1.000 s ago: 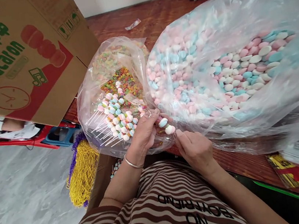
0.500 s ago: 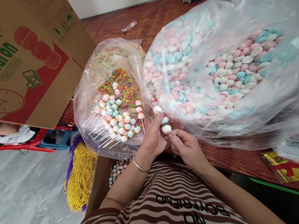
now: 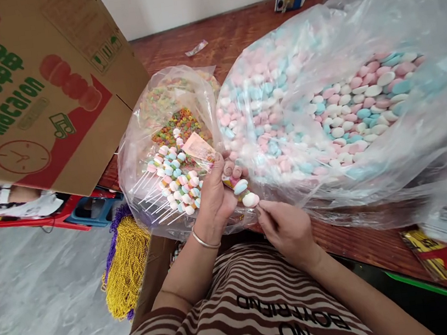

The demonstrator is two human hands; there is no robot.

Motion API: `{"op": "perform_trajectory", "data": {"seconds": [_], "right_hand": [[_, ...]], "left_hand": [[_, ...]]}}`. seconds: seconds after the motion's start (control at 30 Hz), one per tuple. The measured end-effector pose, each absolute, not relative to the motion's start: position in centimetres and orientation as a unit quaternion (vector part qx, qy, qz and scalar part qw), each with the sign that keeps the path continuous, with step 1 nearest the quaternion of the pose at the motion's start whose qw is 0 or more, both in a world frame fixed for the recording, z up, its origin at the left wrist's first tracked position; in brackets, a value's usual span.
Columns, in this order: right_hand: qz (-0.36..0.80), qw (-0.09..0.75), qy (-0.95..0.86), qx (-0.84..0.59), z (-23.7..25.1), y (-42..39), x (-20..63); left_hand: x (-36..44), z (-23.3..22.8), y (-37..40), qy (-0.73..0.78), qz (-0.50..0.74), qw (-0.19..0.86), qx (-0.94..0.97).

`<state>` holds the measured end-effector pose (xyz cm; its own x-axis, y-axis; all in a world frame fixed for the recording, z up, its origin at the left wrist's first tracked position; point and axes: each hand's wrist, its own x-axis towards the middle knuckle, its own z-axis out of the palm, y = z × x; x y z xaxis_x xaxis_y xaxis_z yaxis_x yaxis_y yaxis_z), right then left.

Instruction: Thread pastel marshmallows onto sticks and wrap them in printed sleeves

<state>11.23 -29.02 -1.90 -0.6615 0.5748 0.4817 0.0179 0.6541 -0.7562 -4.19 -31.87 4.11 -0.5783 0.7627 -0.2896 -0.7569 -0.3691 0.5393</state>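
Note:
A short string of pastel candies (image 3: 240, 187) lies across the fingers of my left hand (image 3: 218, 193), which is closed around its upper part. Blue and white pieces show below the fingers. Out past the thumb sticks a small pink printed card (image 3: 199, 148). My right hand (image 3: 285, 230) pinches the string's lower end, its fingertips against the last white candy; the exact bit between them is too small to see. To the left, several candy skewers (image 3: 175, 180) on white sticks rest on an open plastic bag of colourful ring candies (image 3: 182, 124).
A large clear bag of pink, white and blue candies (image 3: 349, 116) covers the table's right side. A cardboard box (image 3: 89, 131) stands at left, with gold beaded strands (image 3: 127, 269) hanging below it. Yellow-and-red packaging (image 3: 446, 258) lies at the right edge.
My left hand has turned, and the pink card now points up and left over the skewers. My right hand has moved slightly down and right, to the string's end. The view has shifted a little.

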Motion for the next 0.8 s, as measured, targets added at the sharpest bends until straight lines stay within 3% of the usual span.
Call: {"op": "perform_trajectory", "data": {"seconds": [0.1, 0.17, 0.23, 0.3, 0.4, 0.5, 0.67, 0.8], "right_hand": [[0.130, 0.404, -0.902, -0.077, -1.9, -28.7, 11.4], [0.099, 0.398, -0.910, -0.057, -1.8, -28.4, 11.4], [0.175, 0.390, -0.899, -0.098, -1.6, -28.1, 11.3], [0.355, 0.357, -0.847, -0.174, -1.2, -28.0, 11.2], [0.686, 0.251, -0.637, -0.246, -0.7, -28.1, 11.0], [0.873, 0.146, -0.401, -0.236, -0.6, -28.6, 10.9], [0.943, 0.046, -0.267, -0.192, -0.6, -29.4, 11.5], [0.864, 0.140, -0.433, -0.215, -0.6, -29.7, 11.8]], "left_hand": [[-3.9, 4.2, -31.3, 0.347, 0.817, 0.458, -0.052], [-3.6, 4.2, -31.2, 0.359, 0.814, 0.454, -0.049], [-3.2, 4.2, -31.4, 0.366, 0.814, 0.451, -0.028], [-2.8, 4.3, -31.7, 0.372, 0.810, 0.453, -0.002], [-2.6, 4.3, -32.2, 0.377, 0.792, 0.480, 0.022], [-3.0, 4.1, -32.4, 0.354, 0.791, 0.499, 0.013], [-3.3, 4.1, -32.9, 0.309, 0.798, 0.516, 0.037], [-2.7, 4.4, -33.2, 0.349, 0.775, 0.526, 0.042]]}}
